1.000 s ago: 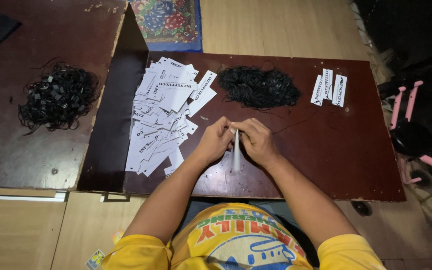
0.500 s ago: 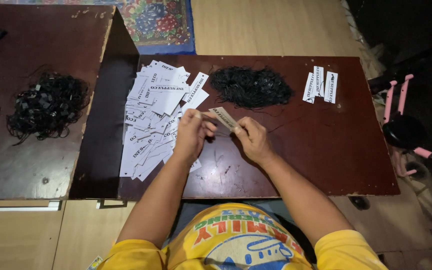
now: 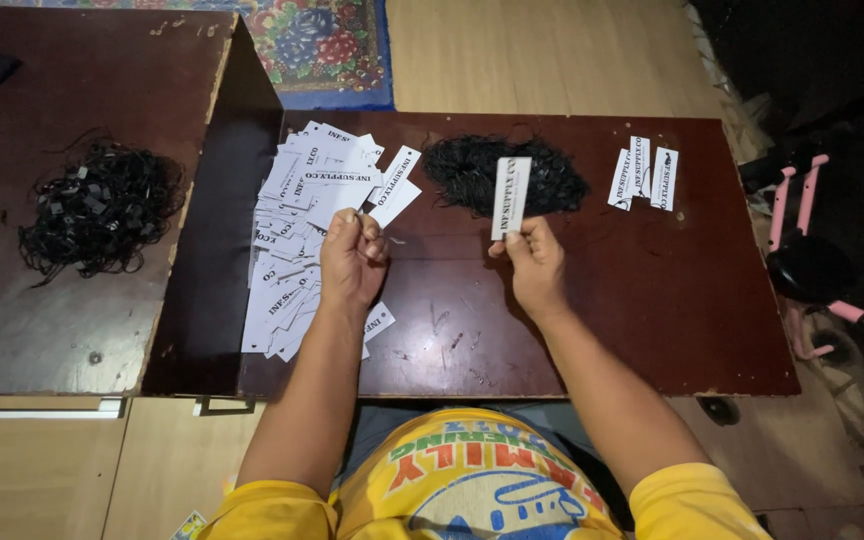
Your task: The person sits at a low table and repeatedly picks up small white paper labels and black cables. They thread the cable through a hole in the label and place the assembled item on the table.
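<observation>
Head view: I see the dark brown tabletop filling most of the frame, with a second board to its left carrying a tangle of black cords. On the main tabletop lies a wide spread of white paper tags, a heap of black strings in the middle, and three finished tags well apart at the right. My right hand pinches one white tag upright over the heap. My left hand is clenched above the spread, gripping something too small to tell.
</observation>
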